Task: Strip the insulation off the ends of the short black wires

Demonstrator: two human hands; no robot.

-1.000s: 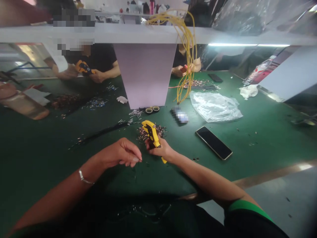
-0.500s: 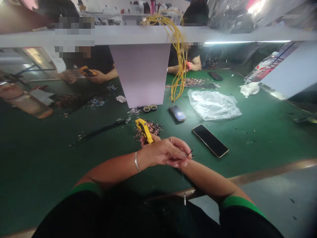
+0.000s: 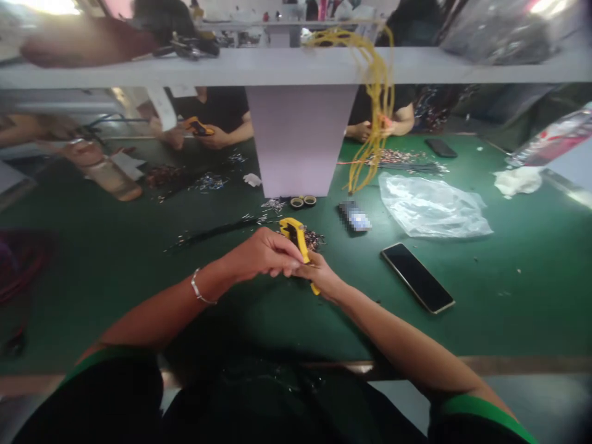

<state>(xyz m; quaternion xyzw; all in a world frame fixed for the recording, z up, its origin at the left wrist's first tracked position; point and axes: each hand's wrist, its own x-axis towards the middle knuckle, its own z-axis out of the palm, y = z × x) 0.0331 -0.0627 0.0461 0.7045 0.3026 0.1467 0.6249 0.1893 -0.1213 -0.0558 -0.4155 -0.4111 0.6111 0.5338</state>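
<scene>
Head view: the right hand (image 3: 324,279) clenches a yellow crimping tool (image 3: 298,240), its head raised toward the left hand (image 3: 261,254), whose pinched fingertips hold something too thin to tell, above metal terminals (image 3: 313,239) on the green table (image 3: 92,296); a smartphone (image 3: 416,277) lies farther right.

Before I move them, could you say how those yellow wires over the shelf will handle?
Probably floppy: the yellow wires sag in loose curves over the shelf. Thin, so likely light, and apt to tangle, since the strands cross.
</scene>
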